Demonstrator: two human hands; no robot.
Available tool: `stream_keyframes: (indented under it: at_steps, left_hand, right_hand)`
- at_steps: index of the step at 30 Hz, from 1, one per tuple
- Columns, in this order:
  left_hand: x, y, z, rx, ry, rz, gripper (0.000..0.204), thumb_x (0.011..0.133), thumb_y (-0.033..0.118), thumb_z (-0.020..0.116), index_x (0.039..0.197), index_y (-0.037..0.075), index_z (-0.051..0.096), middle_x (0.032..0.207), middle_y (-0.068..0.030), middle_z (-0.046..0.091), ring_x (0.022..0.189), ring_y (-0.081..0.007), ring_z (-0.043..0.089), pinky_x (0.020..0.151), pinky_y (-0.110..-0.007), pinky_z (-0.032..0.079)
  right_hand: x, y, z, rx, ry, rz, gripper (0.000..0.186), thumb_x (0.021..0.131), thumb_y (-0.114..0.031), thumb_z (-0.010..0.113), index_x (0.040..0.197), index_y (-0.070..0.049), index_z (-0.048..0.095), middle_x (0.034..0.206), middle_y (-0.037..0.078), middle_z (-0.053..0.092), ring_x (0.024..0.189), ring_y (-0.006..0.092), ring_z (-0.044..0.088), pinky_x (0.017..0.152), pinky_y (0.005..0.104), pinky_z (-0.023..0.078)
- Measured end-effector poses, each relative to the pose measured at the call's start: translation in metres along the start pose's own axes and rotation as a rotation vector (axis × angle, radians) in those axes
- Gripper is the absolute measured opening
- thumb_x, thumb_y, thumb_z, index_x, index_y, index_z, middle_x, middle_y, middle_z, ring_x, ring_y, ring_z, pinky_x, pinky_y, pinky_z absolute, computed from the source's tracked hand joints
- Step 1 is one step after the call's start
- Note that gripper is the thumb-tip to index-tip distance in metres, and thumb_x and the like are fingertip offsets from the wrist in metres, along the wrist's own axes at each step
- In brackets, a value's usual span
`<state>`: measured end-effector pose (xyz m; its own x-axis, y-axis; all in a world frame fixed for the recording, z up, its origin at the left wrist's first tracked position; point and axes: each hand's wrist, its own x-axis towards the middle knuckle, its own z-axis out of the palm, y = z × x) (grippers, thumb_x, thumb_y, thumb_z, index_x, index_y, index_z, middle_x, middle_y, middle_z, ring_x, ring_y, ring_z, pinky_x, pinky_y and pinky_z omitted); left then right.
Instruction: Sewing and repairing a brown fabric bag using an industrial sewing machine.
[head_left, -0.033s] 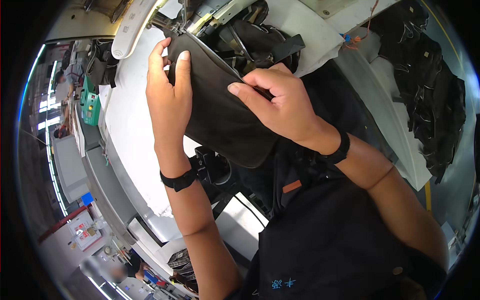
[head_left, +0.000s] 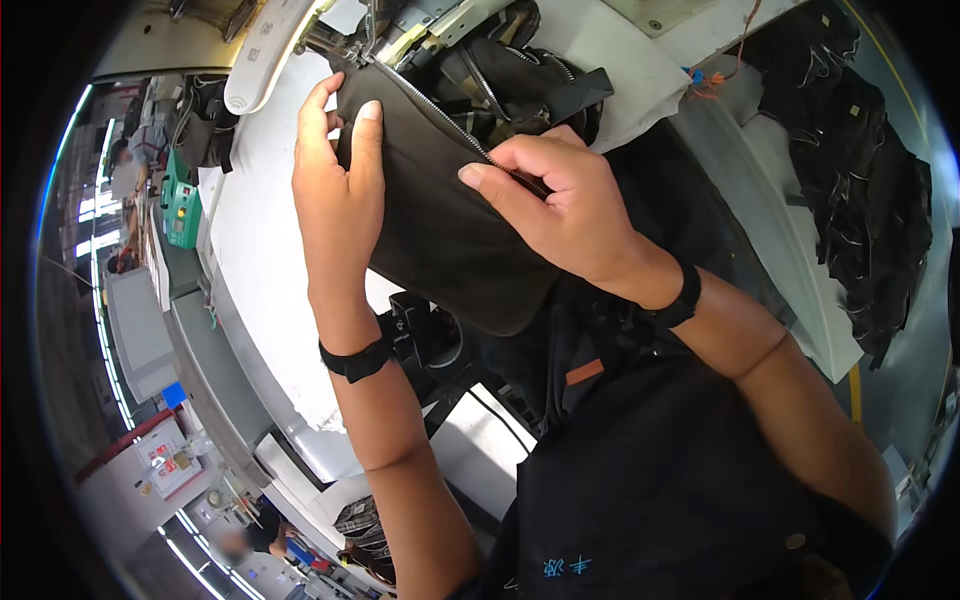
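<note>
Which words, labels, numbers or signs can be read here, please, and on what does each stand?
Blue characters on the black garment: fairly clear, but left unquoted.
Grey symbols on the white machine part: too small to read.
Red marks on the white panel: too blurred.

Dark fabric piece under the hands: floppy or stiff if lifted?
Probably floppy: the dark fabric piece looks gently rippled. The zipper along its edge may stiffen that side slightly. Likely thin, light: the right hand pinches it between thumb and fingers.
</note>
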<state>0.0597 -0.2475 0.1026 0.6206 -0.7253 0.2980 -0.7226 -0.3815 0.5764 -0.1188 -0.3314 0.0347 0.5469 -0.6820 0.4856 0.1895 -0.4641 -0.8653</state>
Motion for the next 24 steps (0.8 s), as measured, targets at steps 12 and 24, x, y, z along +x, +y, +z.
stream_keyframes:
  at_steps: [12,24]
  left_hand:
    - [-0.001,-0.008,0.002,-0.034,0.02,-0.035,0.05,0.099,0.035,0.068,0.142,0.011,0.058,0.117,-0.0198,0.067,0.109,-0.0277,0.064,0.09,-0.036,0.05]
    - [-0.034,0.032,0.0,0.222,0.088,0.45,0.03,0.09,0.005,0.074,0.119,0.006,0.071,0.123,-0.0109,0.067,0.113,-0.0291,0.063,0.096,-0.039,0.051]
  right_hand:
    - [0.002,-0.001,-0.002,0.293,-0.023,0.263,0.025,0.092,-0.016,0.077,0.081,0.003,0.067,0.059,0.002,0.054,0.057,0.0045,0.043,0.052,0.0266,0.035]
    - [0.0,0.006,-0.006,0.216,-0.142,0.264,0.023,0.091,-0.018,0.078,0.088,0.003,0.068,0.063,0.002,0.058,0.057,0.0054,0.044,0.05,0.0269,0.035]
